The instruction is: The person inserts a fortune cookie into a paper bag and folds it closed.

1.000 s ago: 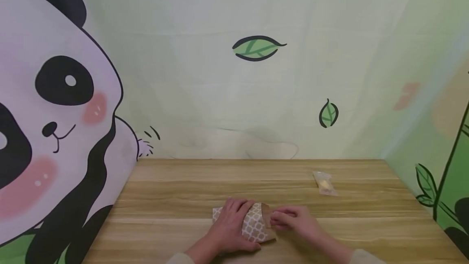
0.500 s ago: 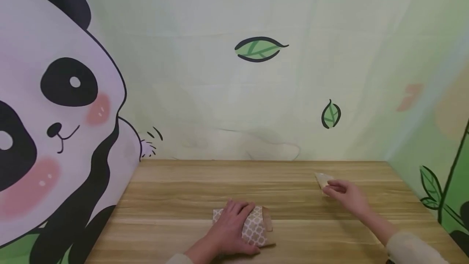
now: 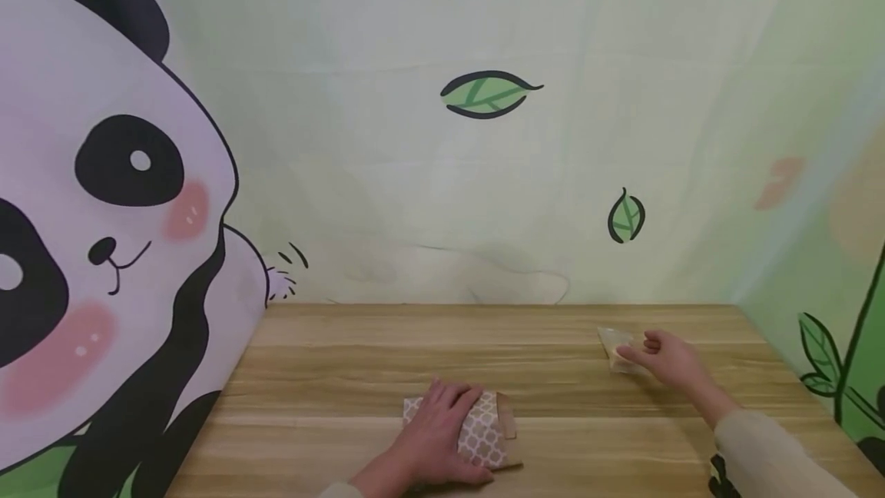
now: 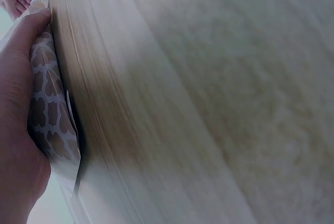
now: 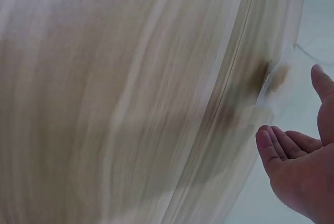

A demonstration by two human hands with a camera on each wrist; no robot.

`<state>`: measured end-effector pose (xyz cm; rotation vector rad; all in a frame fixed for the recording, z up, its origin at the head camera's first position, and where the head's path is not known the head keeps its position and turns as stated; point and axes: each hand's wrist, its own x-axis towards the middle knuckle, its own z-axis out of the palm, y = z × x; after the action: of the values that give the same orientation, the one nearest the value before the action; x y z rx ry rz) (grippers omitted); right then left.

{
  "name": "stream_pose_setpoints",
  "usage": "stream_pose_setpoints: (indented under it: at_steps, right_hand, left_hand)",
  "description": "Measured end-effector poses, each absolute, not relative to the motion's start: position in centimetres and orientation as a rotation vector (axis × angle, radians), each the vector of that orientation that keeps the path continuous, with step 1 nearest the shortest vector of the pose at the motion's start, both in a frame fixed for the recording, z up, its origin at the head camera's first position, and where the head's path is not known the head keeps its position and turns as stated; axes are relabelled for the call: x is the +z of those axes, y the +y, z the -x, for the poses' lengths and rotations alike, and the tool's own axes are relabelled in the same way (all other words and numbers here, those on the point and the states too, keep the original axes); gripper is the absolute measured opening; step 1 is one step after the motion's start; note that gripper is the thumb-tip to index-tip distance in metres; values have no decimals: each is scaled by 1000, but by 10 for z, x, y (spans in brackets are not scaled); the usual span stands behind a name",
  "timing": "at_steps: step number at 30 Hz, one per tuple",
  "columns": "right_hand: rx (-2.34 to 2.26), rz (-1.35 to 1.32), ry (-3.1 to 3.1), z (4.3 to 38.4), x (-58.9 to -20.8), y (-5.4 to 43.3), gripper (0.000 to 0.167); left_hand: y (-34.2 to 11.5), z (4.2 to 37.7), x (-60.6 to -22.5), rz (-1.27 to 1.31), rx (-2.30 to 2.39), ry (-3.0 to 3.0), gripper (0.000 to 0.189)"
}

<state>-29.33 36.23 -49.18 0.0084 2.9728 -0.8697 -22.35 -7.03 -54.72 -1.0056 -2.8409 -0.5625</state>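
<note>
A brown paper bag (image 3: pixel 482 433) with a white lattice pattern lies on the wooden table, its mouth facing right with a plain brown flap standing out. Spread over it, my left hand (image 3: pixel 430 436) holds the bag, fingers across the top and thumb along the near side. The left wrist view shows the thumb pressed along the patterned paper (image 4: pixel 52 112). Farther back on the right is a small clear packet (image 3: pixel 613 340) with something yellowish inside. My right hand (image 3: pixel 669 360) is beside it; in the right wrist view, thumb and fingers (image 5: pixel 269 145) are apart, short of the packet (image 5: pixel 279 78).
The wooden table (image 3: pixel 332 375) ends at a backdrop (image 3: pixel 373 175) printed with a panda and leaves. A dark patterned thing (image 3: pixel 722 475) shows below the right sleeve (image 3: pixel 767 444).
My right hand has gone from the bag's mouth to the packet at the back right. Since half a second ago its fingers have spread and shifted slightly right. The left hand stays on the bag.
</note>
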Motion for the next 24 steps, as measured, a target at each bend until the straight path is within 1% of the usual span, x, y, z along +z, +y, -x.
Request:
stream_pose_setpoints:
  at_steps: [6,12,24]
  right_hand:
    - [-855,-13,2994,302,-498,357,79]
    - [-827,-10,2989,305,-499,351,82]
    - [-1013,5,2939,305,-506,345,67]
  left_hand:
    - [-70,224,-550,1004,-546,-2832,114]
    - [-69,223,-550,1001,-546,-2833,114]
    - [-70,222,-547,1010,-544,-2839,113]
